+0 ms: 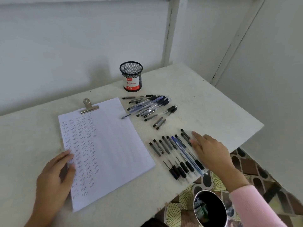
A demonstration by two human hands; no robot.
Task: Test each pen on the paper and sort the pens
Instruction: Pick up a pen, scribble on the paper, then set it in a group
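— Closest in?
— At 5 o'clock, below the table (221, 99) edge, a shiny metal cup (210, 208), dark inside. Just right of it, a pink sleeve (255, 208).
— And the hands?
— At 7 o'clock, the left hand (54, 181): fingers loosely bent, gripping nothing, tips pressed on the left margin of the paper (114, 145). At 4 o'clock, the right hand (211, 153): palm down, fingers nearly straight and a little spread, holding nothing, thumb tip touching the outermost pen of the sorted row of pens (177, 154).
— Lie of that row?
— Side by side, long axes from 11 to 5 o'clock, dark grips at the 5 o'clock end.
— Farther out?
— Paper filled with test marks down its left half, pinned by a metal clip (89, 106) at the sheet's 12 o'clock. Past it, at 1 o'clock, a loose pile of pens (147, 105), mostly lying 8 to 2 o'clock. Beyond, at 12 o'clock, an upright black mesh pen holder (131, 77) labelled "Ball Pens".
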